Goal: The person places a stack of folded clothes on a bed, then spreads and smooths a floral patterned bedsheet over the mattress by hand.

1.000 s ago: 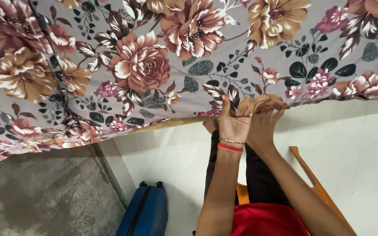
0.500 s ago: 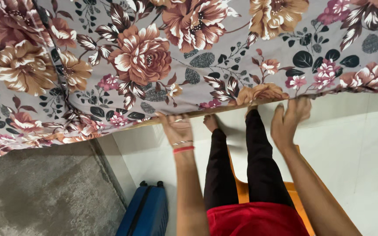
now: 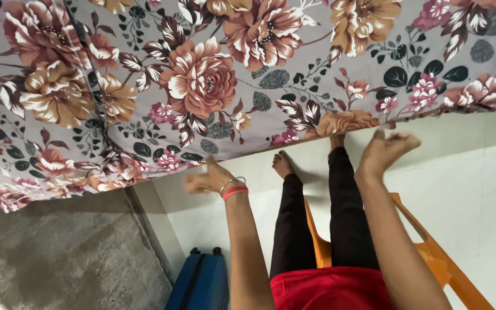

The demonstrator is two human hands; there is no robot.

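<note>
Floral bedsheet covers the far half of the view, its near edge running long from left to right and rising toward the right. Half a second ago the left hand gripped that edge; now it has slid left along it, blurred, fingers loosely spread, just below the hem. The right hand has dropped slightly, fingers open, just beneath the edge. Nearer stand a blue suitcase and an orange chair. Grey cloth shows large brown, tan and pink blooms with dark leaves.
</note>
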